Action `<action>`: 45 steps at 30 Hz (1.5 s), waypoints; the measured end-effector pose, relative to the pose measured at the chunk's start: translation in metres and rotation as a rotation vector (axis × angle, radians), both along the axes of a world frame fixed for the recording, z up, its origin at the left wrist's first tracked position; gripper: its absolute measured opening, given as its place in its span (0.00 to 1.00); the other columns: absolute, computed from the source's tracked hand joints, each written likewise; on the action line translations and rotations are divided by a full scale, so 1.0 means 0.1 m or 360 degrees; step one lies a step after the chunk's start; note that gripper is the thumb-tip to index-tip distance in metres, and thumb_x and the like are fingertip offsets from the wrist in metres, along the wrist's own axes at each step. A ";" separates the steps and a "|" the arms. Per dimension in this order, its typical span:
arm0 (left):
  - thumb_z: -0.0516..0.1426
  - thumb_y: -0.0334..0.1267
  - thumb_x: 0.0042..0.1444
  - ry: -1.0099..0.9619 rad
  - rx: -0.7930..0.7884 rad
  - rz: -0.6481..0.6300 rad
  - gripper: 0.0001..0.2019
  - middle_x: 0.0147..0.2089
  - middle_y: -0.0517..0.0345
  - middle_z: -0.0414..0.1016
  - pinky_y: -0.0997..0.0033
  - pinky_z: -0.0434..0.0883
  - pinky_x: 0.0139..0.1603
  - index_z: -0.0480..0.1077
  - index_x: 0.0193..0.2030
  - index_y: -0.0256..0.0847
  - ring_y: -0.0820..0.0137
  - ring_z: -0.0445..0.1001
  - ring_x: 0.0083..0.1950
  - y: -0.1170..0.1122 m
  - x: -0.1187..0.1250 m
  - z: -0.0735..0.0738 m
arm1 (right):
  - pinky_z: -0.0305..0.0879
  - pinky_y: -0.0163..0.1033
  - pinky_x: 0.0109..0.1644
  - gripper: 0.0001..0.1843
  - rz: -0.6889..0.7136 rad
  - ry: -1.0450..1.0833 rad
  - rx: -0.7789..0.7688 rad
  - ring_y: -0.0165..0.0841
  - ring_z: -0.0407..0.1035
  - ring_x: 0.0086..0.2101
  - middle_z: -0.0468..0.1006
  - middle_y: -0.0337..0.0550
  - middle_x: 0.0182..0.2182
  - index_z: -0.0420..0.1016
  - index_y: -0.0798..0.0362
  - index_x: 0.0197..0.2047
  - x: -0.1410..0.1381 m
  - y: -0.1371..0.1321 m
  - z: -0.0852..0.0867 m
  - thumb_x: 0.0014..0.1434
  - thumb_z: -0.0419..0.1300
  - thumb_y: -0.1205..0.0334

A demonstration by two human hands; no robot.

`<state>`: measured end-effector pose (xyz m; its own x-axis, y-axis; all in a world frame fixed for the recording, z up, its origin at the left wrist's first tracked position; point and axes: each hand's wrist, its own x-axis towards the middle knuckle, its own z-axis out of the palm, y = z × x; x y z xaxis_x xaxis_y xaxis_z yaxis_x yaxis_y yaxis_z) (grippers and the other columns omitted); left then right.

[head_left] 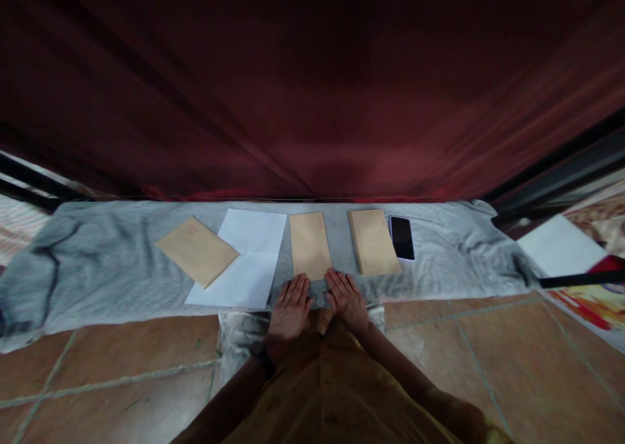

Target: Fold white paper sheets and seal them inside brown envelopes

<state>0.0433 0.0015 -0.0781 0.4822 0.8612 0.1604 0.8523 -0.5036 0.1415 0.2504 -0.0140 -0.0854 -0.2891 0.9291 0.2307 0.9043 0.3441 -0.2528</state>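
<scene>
My left hand (290, 303) and my right hand (346, 296) lie flat side by side on a grey cloth (112, 268), fingers stretched out, holding nothing. Their fingertips reach the near edge of a brown envelope (309, 245) lying lengthwise in front of me. To its right sits a stack of brown envelopes (374, 241), and beside that a black phone (402, 237). On the left a white sheet of paper (247, 262) lies on the cloth, with another brown envelope (197, 250) resting at an angle partly over its left side.
A dark red curtain (312, 86) hangs right behind the cloth. Brown floor tiles (122, 372) lie in front of it. At the far right lie a white sheet (561, 245) and colourful printed material (593, 304). My knees fill the bottom middle.
</scene>
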 end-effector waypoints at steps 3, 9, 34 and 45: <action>0.46 0.38 0.68 0.0023 -0.0033 0.0010 0.25 0.70 0.42 0.64 0.53 0.59 0.72 0.61 0.68 0.32 0.59 0.60 0.72 0.00 0.12 0.04 | 0.49 0.52 0.72 0.27 -0.0013 0.0008 -0.0009 0.40 0.58 0.66 0.62 0.47 0.68 0.57 0.54 0.72 -0.01 0.00 -0.01 0.72 0.48 0.61; 0.45 0.39 0.68 -0.0041 -0.0129 -0.0189 0.27 0.73 0.46 0.58 0.54 0.56 0.74 0.54 0.73 0.35 0.61 0.55 0.74 0.05 0.32 0.01 | 0.49 0.53 0.72 0.28 0.0009 0.0011 -0.0013 0.40 0.58 0.66 0.65 0.50 0.66 0.57 0.55 0.72 0.00 0.00 -0.02 0.70 0.48 0.65; 0.46 0.40 0.68 -0.0061 -0.0137 -0.0091 0.27 0.71 0.45 0.62 0.53 0.59 0.72 0.57 0.71 0.35 0.59 0.59 0.73 0.07 0.32 0.02 | 0.48 0.52 0.72 0.28 0.0021 -0.0003 0.0009 0.39 0.59 0.65 0.66 0.50 0.66 0.56 0.55 0.72 0.03 0.03 -0.02 0.71 0.47 0.64; 0.44 0.37 0.67 -0.0018 -0.0098 -0.0148 0.28 0.72 0.45 0.61 0.54 0.56 0.73 0.54 0.73 0.35 0.62 0.58 0.73 0.14 0.32 -0.08 | 0.46 0.53 0.72 0.28 0.0040 0.0013 -0.0029 0.39 0.57 0.66 0.64 0.50 0.67 0.56 0.54 0.72 -0.05 0.14 -0.04 0.72 0.46 0.59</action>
